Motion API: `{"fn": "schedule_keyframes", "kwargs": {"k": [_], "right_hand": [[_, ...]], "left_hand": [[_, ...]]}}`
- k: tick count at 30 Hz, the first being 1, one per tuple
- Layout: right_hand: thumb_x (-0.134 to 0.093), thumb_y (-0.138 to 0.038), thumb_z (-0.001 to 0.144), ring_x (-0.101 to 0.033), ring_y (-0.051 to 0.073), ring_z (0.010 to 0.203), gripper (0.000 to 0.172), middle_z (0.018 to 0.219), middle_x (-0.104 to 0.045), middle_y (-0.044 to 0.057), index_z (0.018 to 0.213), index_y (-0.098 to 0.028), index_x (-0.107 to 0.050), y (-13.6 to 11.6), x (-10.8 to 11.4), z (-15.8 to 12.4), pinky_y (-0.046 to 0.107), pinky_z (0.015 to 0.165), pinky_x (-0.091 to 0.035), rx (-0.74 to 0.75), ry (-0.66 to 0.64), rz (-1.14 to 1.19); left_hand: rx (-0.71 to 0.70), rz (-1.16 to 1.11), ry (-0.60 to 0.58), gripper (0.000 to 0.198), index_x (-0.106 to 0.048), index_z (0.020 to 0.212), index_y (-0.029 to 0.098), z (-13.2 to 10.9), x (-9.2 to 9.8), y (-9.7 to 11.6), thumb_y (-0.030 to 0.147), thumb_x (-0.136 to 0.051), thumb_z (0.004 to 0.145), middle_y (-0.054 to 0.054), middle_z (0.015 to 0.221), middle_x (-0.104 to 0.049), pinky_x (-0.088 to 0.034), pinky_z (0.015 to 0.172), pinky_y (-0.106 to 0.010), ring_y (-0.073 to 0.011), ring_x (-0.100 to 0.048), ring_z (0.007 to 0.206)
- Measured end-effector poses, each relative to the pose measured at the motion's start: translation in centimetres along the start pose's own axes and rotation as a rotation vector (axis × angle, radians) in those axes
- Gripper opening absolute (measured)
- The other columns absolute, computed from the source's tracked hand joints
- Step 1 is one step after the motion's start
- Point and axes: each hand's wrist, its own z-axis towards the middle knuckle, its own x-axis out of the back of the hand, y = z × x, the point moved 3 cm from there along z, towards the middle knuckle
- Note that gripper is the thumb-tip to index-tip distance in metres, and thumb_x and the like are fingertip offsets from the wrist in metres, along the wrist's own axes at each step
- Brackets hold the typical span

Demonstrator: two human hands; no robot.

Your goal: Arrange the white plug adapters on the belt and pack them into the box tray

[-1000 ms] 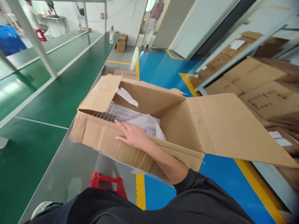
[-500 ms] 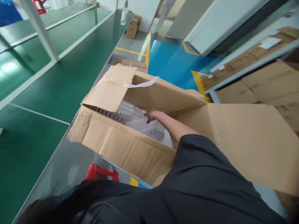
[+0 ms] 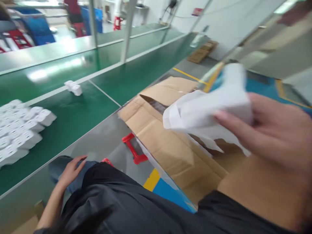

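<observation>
- While blurred, head view: right hand [image 3: 275, 136] clamped round white packet [image 3: 207, 110], raised close before the camera, above open cardboard box [image 3: 170, 143].
- Long axis of packet running left-right, free end pointing left toward green bench [image 3: 80, 113].
- Left hand [image 3: 71, 167] well apart, low by the lap, fingers loosely spread on dark clothing, holding nothing.
- Heap of white pieces [image 3: 19, 126] far left on bench, nearer left hand than right.

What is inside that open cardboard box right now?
Little shows: the right hand holds a white plastic sheet in front of the cardboard box, covering its opening. Only a dark strip shows under one flap.
</observation>
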Motion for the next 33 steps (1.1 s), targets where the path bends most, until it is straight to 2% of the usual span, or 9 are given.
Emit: {"fn": "schedule_keyframes", "kwargs": {"k": [2,6,8,10,14,17,22,28,33], "right_hand": [[-0.057,-0.052,0.1,-0.058,0.019,0.057,0.02,0.062,-0.06,0.0,0.1,-0.038,-0.071,-4.8,-4.0,-1.3,0.036,0.054,-0.043,0.123,-0.067,0.188],[-0.057,-0.034,0.1,-0.073,0.02,0.082,0.021,0.09,-0.077,0.004,0.109,-0.025,-0.074,-15.7,-18.2,-2.4,0.029,0.078,-0.056,0.525,-0.548,0.683],[-0.058,-0.038,0.099,-0.071,0.024,0.109,0.028,0.114,-0.077,0.009,0.115,-0.021,-0.074,-21.5,-24.4,-3.5,0.034,0.098,-0.055,0.63,-0.728,0.888],[-0.061,-0.045,0.098,-0.066,0.026,0.122,0.037,0.13,-0.072,0.01,0.124,-0.021,-0.072,-26.6,-28.4,-5.4,0.037,0.108,-0.05,0.713,-0.861,1.003],[-0.052,-0.05,0.102,-0.066,0.025,0.122,0.039,0.13,-0.072,0.007,0.12,-0.024,-0.075,-31.7,-32.5,-8.1,0.039,0.112,-0.048,0.811,-1.137,1.089],[-0.053,-0.049,0.1,-0.065,0.029,0.124,0.041,0.13,-0.072,0.01,0.12,-0.021,-0.074,-32.7,-36.5,-8.1,0.048,0.114,-0.047,0.689,-1.267,1.09],[-0.064,-0.056,0.088,-0.062,0.035,0.129,0.05,0.13,-0.071,0.015,0.124,-0.021,-0.072,-36.0,-42.6,-11.0,0.056,0.115,-0.045,0.663,-1.474,1.082],[-0.068,-0.055,0.081,-0.069,0.035,0.114,0.039,0.105,-0.078,0.007,0.109,-0.029,-0.075,-40.8,-43.2,-16.0,0.057,0.105,-0.053,0.907,-1.638,1.16],[-0.062,-0.053,0.082,-0.066,0.04,0.119,0.037,0.108,-0.077,0.01,0.106,-0.029,-0.075,-42.0,-45.0,-16.5,0.062,0.11,-0.048,0.976,-1.706,1.177]], "left_hand": [[-0.024,-0.1,0.052,0.051,-0.074,0.117,0.029,-1.9,-0.6,1.1,0.066,-0.049,0.092,-0.006,0.125,-0.074,-0.052,0.107,-0.042,-0.0275,-0.069,0.117],[-0.094,-0.704,0.183,0.054,-0.072,0.124,0.023,-5.9,-0.9,3.0,0.064,-0.057,0.093,-0.011,0.126,-0.073,-0.055,0.101,-0.038,-0.0273,-0.068,0.118],[-0.008,-0.994,0.371,0.063,-0.071,0.125,0.021,-8.5,-1.0,2.0,0.067,-0.071,0.082,-0.012,0.124,-0.074,-0.058,0.091,-0.035,-0.0284,-0.069,0.113],[0.123,-1.136,0.609,0.067,-0.073,0.121,0.02,-11.3,-1.4,-0.2,0.066,-0.08,0.073,-0.011,0.118,-0.076,-0.058,0.085,-0.032,-0.027,-0.071,0.105],[0.268,-1.178,1.037,0.065,-0.072,0.114,0.021,-16.9,-2.2,-4.8,0.069,-0.079,0.07,-0.006,0.107,-0.077,-0.056,0.079,-0.028,-0.0212,-0.071,0.092],[0.338,-1.152,1.224,0.065,-0.072,0.107,0.02,-20.3,-3.1,-6.8,0.071,-0.078,0.068,-0.005,0.1,-0.076,-0.054,0.075,-0.026,-0.0182,-0.068,0.085],[0.449,-1.034,1.272,0.054,-0.075,0.093,0.016,-23.0,-5.2,-6.7,0.062,-0.082,0.067,-0.006,0.088,-0.075,-0.053,0.076,-0.03,-0.02,-0.065,0.081],[0.691,-0.811,1.413,0.031,-0.07,0.079,0.018,-24.7,-7.3,-6.5,0.042,-0.083,0.064,-0.002,0.078,-0.071,-0.051,0.08,-0.032,-0.0207,-0.062,0.08],[0.887,-0.77,1.48,0.03,-0.072,0.073,0.017,-27.8,-9.4,-5.4,0.047,-0.077,0.067,-0.002,0.068,-0.069,-0.047,0.07,-0.031,-0.0217,-0.061,0.073]]}}
